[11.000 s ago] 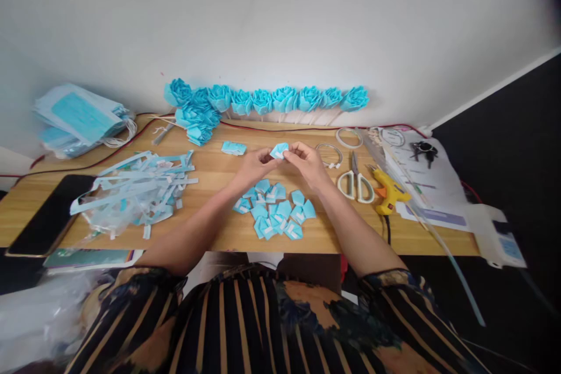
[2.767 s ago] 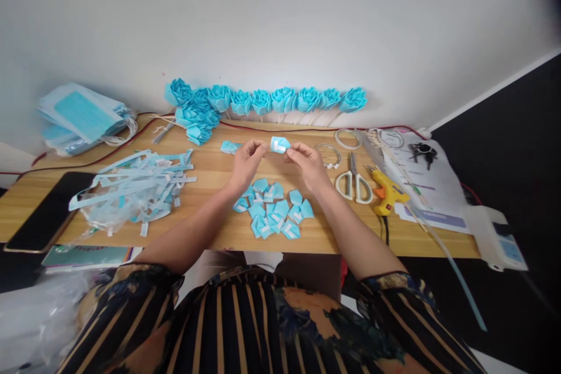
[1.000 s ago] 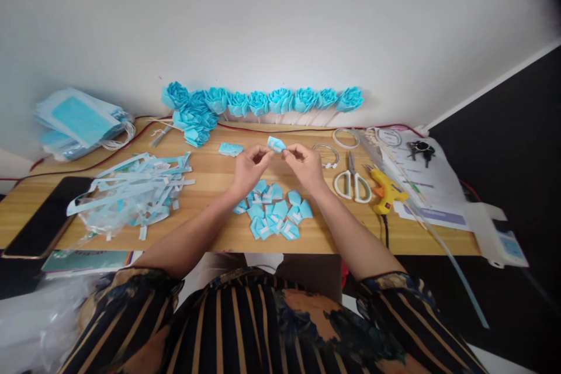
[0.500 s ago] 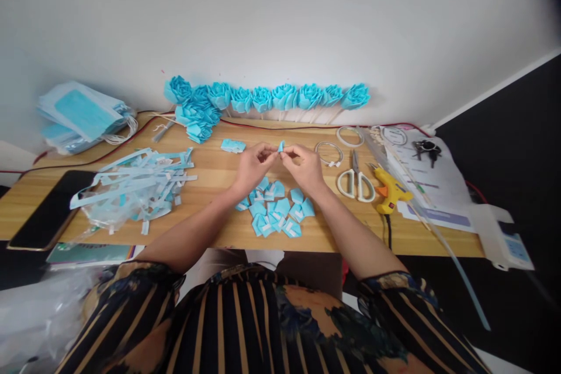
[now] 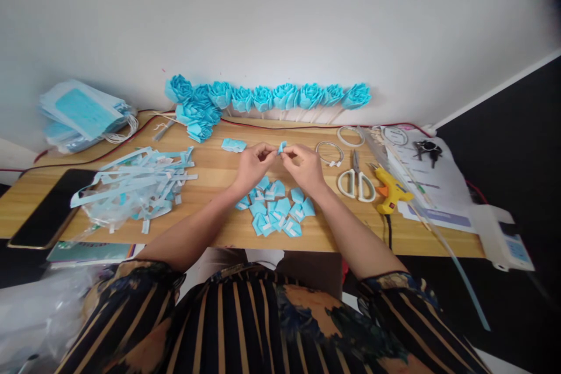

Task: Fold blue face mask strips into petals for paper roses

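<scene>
Between my two hands, above the middle of the table, is a small folded blue piece point(image 5: 282, 146). My left hand point(image 5: 255, 165) pinches it from the left, and my right hand point(image 5: 304, 167) pinches it from the right, fingertips close together. Just below the hands lie several folded blue pieces point(image 5: 283, 207) with white strips on some of them. A flat stack of blue pieces point(image 5: 234, 145) rests to the left of my left hand. Behind, a row of blue fabric flowers point(image 5: 284, 96) on thin stems leans against the wall.
Blue and white strips point(image 5: 140, 184), a black phone point(image 5: 50, 207) and a stack of masks point(image 5: 85, 111) occupy the left. To the right are scissors point(image 5: 356, 178), a yellow glue gun point(image 5: 393, 191), wire coils point(image 5: 329, 153), keys point(image 5: 428, 149) and papers point(image 5: 445, 178).
The small blue piece has tilted slightly to the right between my fingertips. Both hands keep almost the same place and grip.
</scene>
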{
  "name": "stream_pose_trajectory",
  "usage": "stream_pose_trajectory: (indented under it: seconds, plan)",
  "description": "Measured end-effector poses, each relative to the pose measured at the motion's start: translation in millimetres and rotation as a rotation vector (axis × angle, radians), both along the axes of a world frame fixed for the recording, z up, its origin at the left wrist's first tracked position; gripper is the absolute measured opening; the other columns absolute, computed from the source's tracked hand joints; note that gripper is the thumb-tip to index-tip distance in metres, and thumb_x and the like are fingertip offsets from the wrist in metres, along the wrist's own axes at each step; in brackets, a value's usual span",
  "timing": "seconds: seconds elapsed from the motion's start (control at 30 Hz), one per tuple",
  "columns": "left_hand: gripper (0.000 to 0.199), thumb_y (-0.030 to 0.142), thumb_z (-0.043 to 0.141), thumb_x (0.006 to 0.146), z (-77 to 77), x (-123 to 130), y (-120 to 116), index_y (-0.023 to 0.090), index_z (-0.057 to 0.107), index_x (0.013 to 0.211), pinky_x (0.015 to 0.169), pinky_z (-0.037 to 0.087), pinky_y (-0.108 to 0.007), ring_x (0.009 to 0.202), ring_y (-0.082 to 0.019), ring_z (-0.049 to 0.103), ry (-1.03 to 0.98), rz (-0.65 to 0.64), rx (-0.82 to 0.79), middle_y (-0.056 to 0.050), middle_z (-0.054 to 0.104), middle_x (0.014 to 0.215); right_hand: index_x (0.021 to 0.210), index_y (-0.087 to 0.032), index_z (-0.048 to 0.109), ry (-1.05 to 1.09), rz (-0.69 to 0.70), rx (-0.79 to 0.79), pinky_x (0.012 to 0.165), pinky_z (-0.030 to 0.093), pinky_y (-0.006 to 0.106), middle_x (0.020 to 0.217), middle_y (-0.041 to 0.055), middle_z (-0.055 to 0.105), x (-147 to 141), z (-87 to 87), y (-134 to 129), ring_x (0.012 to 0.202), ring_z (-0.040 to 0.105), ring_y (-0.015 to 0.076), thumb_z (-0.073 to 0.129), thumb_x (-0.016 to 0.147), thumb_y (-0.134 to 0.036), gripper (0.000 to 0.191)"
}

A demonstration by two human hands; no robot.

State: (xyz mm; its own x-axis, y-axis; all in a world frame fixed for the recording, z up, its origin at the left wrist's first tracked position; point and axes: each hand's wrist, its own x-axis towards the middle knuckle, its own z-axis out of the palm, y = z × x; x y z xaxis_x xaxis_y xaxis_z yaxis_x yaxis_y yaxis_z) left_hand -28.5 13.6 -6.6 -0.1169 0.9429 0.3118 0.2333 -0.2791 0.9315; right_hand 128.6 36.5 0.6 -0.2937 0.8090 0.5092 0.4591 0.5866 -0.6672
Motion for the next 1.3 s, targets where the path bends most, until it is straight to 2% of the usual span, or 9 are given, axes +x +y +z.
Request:
stream_pose_trajectory:
  seconds: [0.33,0.47,0.57,0.63,0.77,0.87,1.07,1.2,1.3]
  plan:
    - [0.017,0.03,0.059,0.08,0.8,-2.1,2.3,0.017,0.069,0.075,0.058,0.037,-0.024,0.06,-0.012,0.05,0.003,-0.004,-0.034,0.0,0.065,0.068,0.075,-0.023,0.065,0.032,0.005,-0.04,0.078,0.047,0.033,0.079,0.003,0.07,0.1,0.5,-0.2,0.076,0.063,0.0193,0.058,0.083,-0.025,0.011]
    - [0.017,0.03,0.059,0.082,1.2,-2.9,2.6,0.016,0.065,0.073,0.056,0.033,-0.023,0.057,-0.01,0.044,0.009,0.012,-0.038,0.002,0.057,0.061,0.075,-0.021,0.064,0.157,0.012,-0.184,0.073,0.046,0.03,0.075,0.001,0.067,1.8,0.4,3.4,0.071,0.06,0.0164,0.059,0.082,-0.032,0.014]
    - [0.016,0.029,0.059,0.082,10.8,-7.6,3.3,0.017,0.063,0.073,0.056,0.033,-0.023,0.056,-0.01,0.044,-0.06,0.042,-0.048,0.003,0.054,0.06,0.074,-0.021,0.062,0.307,-0.003,-0.327,0.069,0.045,0.027,0.07,-0.0011,0.062,4.9,-1.2,10.0,0.068,0.056,0.0142,0.06,0.08,-0.039,0.019]
    - [0.015,0.029,0.058,0.082,26.3,-17.3,3.9,0.017,0.063,0.074,0.056,0.034,-0.023,0.055,-0.01,0.045,-0.091,0.066,-0.036,0.003,0.053,0.06,0.073,-0.021,0.061,0.401,-0.011,-0.386,0.07,0.045,0.027,0.069,-0.0019,0.061,7.0,-2.8,14.7,0.068,0.055,0.0132,0.061,0.078,-0.04,0.02]
    - [0.013,0.027,0.062,0.08,69.5,-61.1,1.2,0.015,0.065,0.075,0.056,0.035,-0.022,0.056,-0.009,0.045,0.04,0.078,0.05,0.002,0.054,0.061,0.072,-0.02,0.061,0.491,-0.002,-0.445,0.07,0.045,0.027,0.067,-0.0029,0.059,8.2,-5.8,19.3,0.066,0.053,0.0118,0.063,0.075,-0.039,0.019]
    - [0.012,0.025,0.062,0.08,87.5,-113.5,-9.4,0.014,0.065,0.074,0.056,0.034,-0.022,0.056,-0.01,0.044,0.214,0.187,0.065,0.001,0.055,0.06,0.072,-0.02,0.062,0.504,0.015,-0.462,0.07,0.046,0.027,0.067,-0.0025,0.06,6.9,-7.5,19.2,0.065,0.054,0.0119,0.065,0.074,-0.039,0.019]
    - [0.023,0.033,0.054,0.082,69.4,-215.5,-46.4,0.015,0.067,0.074,0.059,0.035,-0.026,0.058,-0.014,0.047,0.719,0.346,-0.252,-0.001,0.058,0.06,0.069,-0.02,0.064,0.519,0.049,-0.467,0.068,0.046,0.026,0.066,-0.0027,0.061,2.5,-9.6,17.3,0.063,0.054,0.0105,0.068,0.072,-0.037,0.018]
    - [0.031,0.035,0.045,0.085,57.5,-244.2,-59.8,0.016,0.069,0.077,0.064,0.037,-0.028,0.067,-0.018,0.055,0.918,0.255,-0.409,-0.005,0.066,0.071,0.068,-0.02,0.065,0.52,0.054,-0.473,0.066,0.046,0.025,0.066,-0.0024,0.062,0.5,-10.1,16.1,0.062,0.054,0.0104,0.069,0.071,-0.035,0.016]
    - [0.041,0.041,0.04,0.088,51.7,-252.1,-61.7,0.017,0.071,0.08,0.066,0.036,-0.029,0.07,-0.019,0.057,0.96,0.269,-0.43,-0.007,0.068,0.075,0.068,-0.02,0.066,0.512,0.046,-0.484,0.065,0.047,0.026,0.066,-0.0017,0.064,0.7,-11.8,17.1,0.062,0.055,0.0112,0.07,0.07,-0.036,0.016]
